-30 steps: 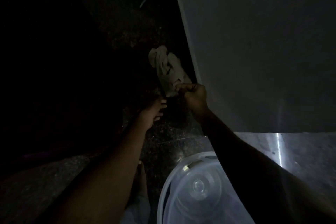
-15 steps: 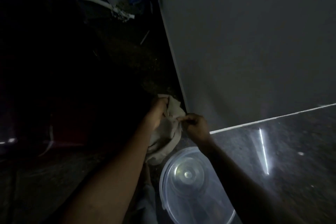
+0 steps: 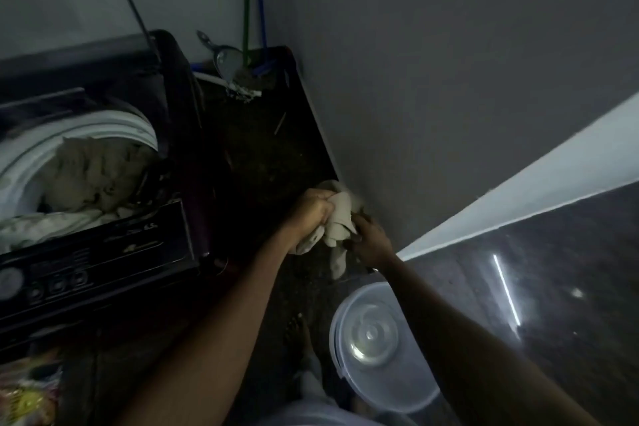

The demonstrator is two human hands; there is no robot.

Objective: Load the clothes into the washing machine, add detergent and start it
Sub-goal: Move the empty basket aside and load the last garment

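Note:
A pale crumpled cloth [image 3: 340, 221] hangs above the dark floor near the wall. My left hand [image 3: 311, 209] grips its upper left part and my right hand [image 3: 368, 239] pinches its right side. At the left stands a dark top-loading washing machine [image 3: 103, 252] with its lid up. Its white drum rim [image 3: 114, 126] shows, and pale clothes [image 3: 90, 173] fill the drum. Round knobs sit on the front control panel [image 3: 45, 282]. A colourful packet [image 3: 27, 394] lies at the bottom left, too dim to read.
A translucent plastic bucket [image 3: 377, 346] stands on the floor below my right arm. My bare foot [image 3: 297, 332] is beside it. Broom handles [image 3: 250, 3] and a scoop [image 3: 224, 57] lean in the far corner. A grey wall [image 3: 449, 79] runs along the right.
The cloth has been lifted off the floor, and my left hand has taken hold of it beside my right. The view has swung up and left, bringing the washing machine into sight.

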